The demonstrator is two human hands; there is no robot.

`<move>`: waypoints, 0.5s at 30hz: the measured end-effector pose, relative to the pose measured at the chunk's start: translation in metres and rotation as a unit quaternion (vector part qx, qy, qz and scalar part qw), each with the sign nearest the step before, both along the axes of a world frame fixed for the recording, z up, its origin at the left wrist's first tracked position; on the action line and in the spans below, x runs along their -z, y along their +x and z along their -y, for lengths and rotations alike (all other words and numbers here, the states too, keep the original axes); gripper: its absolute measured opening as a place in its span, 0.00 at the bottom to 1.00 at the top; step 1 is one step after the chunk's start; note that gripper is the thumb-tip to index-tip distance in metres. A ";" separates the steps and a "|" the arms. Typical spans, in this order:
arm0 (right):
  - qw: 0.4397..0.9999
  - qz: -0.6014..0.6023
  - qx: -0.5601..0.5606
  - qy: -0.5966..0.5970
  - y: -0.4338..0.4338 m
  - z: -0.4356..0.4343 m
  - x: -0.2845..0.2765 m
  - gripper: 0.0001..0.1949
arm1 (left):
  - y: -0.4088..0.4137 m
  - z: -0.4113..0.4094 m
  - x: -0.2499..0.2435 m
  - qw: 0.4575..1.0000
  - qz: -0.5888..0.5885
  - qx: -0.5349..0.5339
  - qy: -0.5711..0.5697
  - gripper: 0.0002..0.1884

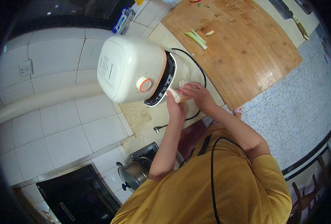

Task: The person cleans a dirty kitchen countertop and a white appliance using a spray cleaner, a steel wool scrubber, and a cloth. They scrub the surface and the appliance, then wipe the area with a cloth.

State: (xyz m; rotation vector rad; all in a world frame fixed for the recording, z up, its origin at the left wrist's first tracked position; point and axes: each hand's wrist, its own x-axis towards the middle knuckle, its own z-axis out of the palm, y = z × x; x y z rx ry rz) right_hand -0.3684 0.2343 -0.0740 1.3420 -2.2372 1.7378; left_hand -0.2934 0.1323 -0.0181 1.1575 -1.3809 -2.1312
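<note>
A cream-white air fryer (131, 67) with an orange-ringed knob (145, 84) stands on the counter. Its drawer (179, 67) is partly out, leaving a dark gap behind the white front. My left hand (176, 107) grips the drawer handle (173, 94), thumb on top. Beside the handle's outer end, my right hand (199, 96) has its fingers on a crumpled white tissue or cloth (184, 81), against the drawer front. The hands are close together, and the fingers beneath the handle are partly hidden.
A black power cord (201, 70) curves around the drawer, its plug (157, 128) near the counter edge. The wooden cutting board (246, 50) at right holds green stalk pieces (196, 40) and a pale clove-like piece (209, 33). A knife (290, 16) lies beyond; a lidded pot (134, 172) stands lower left.
</note>
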 end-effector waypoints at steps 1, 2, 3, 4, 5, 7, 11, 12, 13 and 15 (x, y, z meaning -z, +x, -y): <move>0.999 0.026 0.023 -0.011 -0.002 -0.004 0.001 0.25 | -0.002 0.001 -0.001 1.000 -0.004 0.003 -0.006 0.27; 0.997 0.053 0.046 -0.022 -0.004 -0.008 0.002 0.24 | -0.005 0.002 -0.001 1.000 -0.008 0.005 -0.013 0.27; 0.994 0.082 0.067 -0.030 -0.003 -0.013 0.000 0.23 | -0.007 -0.001 -0.005 1.000 -0.009 0.006 -0.016 0.28; 0.989 0.113 0.090 -0.037 -0.004 -0.018 -0.005 0.21 | -0.017 -0.009 -0.017 1.000 -0.003 -0.022 -0.012 0.28; 0.982 0.144 0.112 -0.045 -0.003 -0.021 -0.010 0.20 | -0.020 -0.008 -0.016 1.000 0.000 -0.019 -0.008 0.28; 0.973 0.171 0.139 -0.067 -0.001 -0.026 -0.024 0.19 | -0.023 -0.001 -0.018 1.000 0.003 -0.021 -0.006 0.28; 0.969 0.191 0.123 -0.093 0.024 -0.029 -0.041 0.18 | -0.018 0.001 -0.018 0.999 -0.026 0.012 0.021 0.28; 0.969 0.203 0.108 -0.095 0.030 -0.029 -0.046 0.18 | -0.010 0.005 -0.018 0.999 -0.019 0.034 0.019 0.28; 0.974 0.190 0.092 -0.085 0.037 -0.025 -0.048 0.17 | 0.001 0.011 -0.016 0.999 0.005 0.032 0.014 0.27; 0.982 0.164 0.057 -0.067 0.054 -0.011 -0.046 0.16 | 0.033 0.022 -0.008 0.998 0.053 0.026 0.004 0.25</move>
